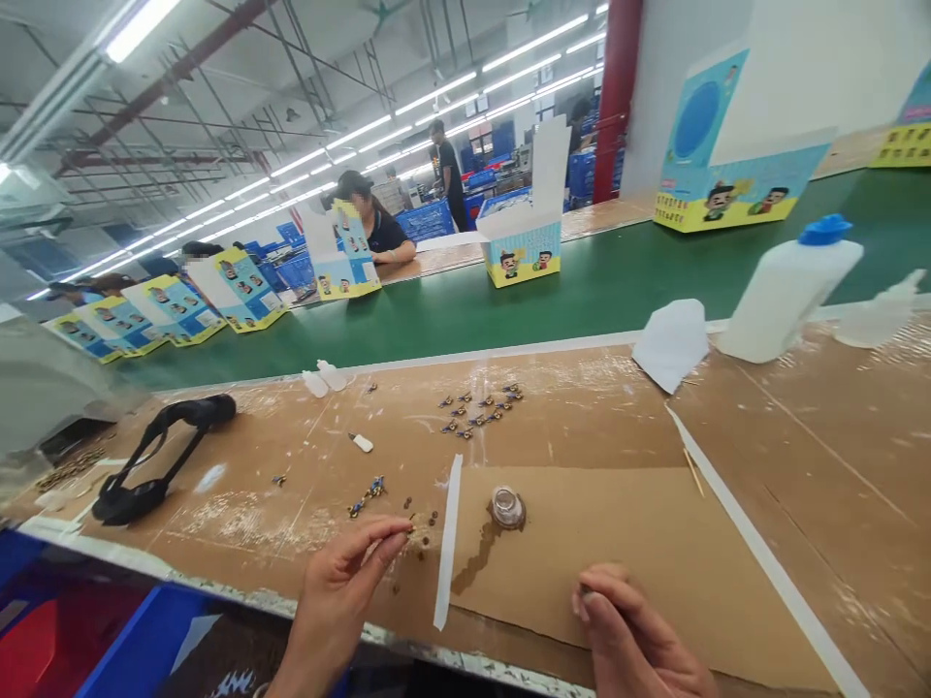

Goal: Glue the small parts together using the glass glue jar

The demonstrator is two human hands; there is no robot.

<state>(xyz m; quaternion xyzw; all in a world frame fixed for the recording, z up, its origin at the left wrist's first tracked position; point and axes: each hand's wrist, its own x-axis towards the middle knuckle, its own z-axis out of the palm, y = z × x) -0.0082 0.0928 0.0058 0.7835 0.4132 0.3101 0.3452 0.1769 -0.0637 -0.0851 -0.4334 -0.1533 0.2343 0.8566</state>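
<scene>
Hands, right and left, each pinch a tiny piece between closed fingertips, brown parts beside the left.

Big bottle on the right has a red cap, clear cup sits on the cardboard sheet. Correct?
Cap colour's wrong: the head view shows a blue cap on the big bottle. The clear cup does sit on the cardboard sheet.

Your left hand, to the left of the cardboard sheet, is bare, and so are its wrist and the part of your forearm in view. Your right hand, over the cardboard sheet's near edge, is also bare; its nails are too small to make out.
</scene>
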